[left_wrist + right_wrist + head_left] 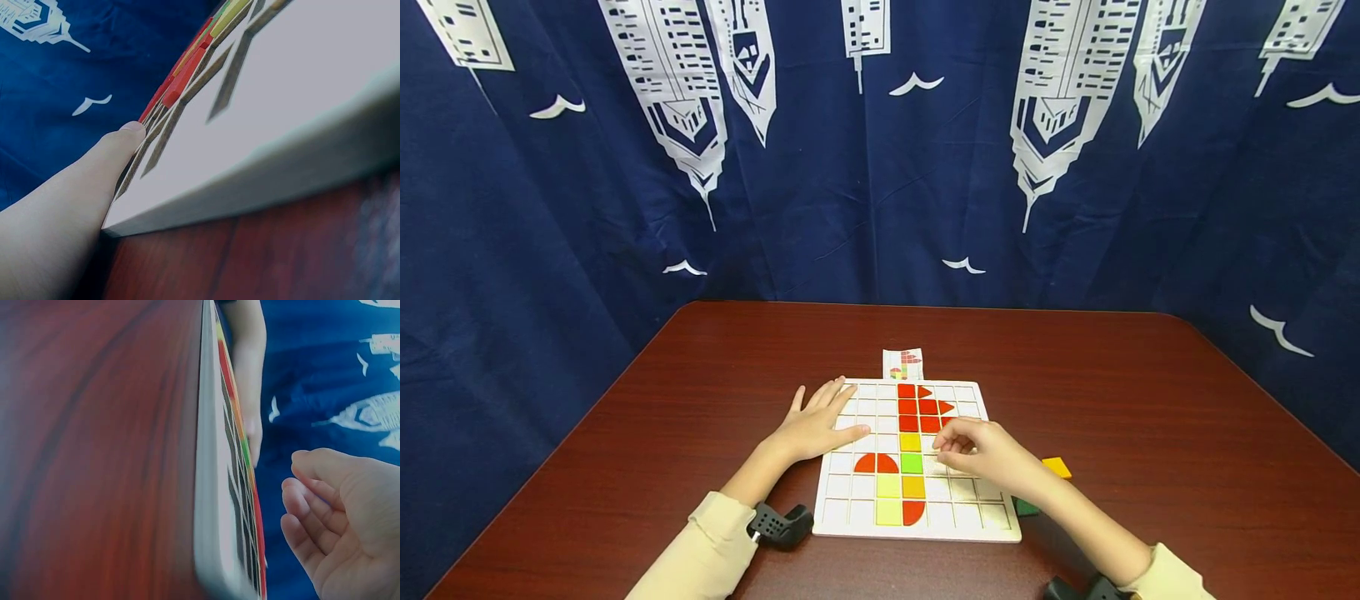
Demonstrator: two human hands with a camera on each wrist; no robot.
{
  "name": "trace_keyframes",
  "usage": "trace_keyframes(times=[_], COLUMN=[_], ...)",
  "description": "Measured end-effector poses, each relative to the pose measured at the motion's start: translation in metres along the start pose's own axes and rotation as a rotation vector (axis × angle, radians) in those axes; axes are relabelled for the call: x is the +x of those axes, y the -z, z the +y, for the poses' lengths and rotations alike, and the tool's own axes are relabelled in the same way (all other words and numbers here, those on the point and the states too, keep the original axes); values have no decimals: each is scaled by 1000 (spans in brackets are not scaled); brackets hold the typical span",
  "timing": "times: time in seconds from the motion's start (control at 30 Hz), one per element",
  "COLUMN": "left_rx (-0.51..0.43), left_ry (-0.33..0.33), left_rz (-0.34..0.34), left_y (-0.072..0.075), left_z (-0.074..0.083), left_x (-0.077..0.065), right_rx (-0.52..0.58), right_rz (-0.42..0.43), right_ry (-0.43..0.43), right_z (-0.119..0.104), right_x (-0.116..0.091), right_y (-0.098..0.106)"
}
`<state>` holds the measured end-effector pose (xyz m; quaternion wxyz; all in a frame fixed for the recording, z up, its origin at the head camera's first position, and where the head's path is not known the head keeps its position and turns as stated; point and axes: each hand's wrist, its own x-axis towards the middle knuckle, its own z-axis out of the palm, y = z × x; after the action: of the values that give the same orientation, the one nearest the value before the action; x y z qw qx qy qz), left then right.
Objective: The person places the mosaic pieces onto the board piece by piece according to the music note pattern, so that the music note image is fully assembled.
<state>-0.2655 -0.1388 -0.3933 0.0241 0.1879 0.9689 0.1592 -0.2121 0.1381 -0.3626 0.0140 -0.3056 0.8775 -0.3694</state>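
Note:
A white grid board point(951, 521) lies on the table, with coloured tiles set in its squares. My left hand point(816, 429) rests with fingers spread on the board's upper left edge; its thumb point(131, 128) shows over the edge in the left wrist view. My right hand point(981, 450) hovers over the right half, fingers loosely bent, beside the red tiles point(928, 407). It partly covers a red tile at the end of the third row. In the right wrist view I see nothing between the right hand's thumb and fingers point(297, 500).
A small picture card point(902, 363) lies at the board's far edge. To the right of the board are a yellow-orange tile point(1057, 467) and a green piece point(1026, 507), partly hidden by the right forearm. A blue patterned curtain point(880, 183) hangs behind the table.

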Motion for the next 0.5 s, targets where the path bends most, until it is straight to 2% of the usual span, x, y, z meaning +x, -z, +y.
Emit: trace_keyframes(times=[0.5], left_rx=[-27], left_ry=[-3], left_rz=[-6], left_y=[1], left_z=[-1], left_x=[0], right_rx=[-102], right_rz=[80], right_ry=[-63], right_z=[39], right_x=[-59], right_y=[49])
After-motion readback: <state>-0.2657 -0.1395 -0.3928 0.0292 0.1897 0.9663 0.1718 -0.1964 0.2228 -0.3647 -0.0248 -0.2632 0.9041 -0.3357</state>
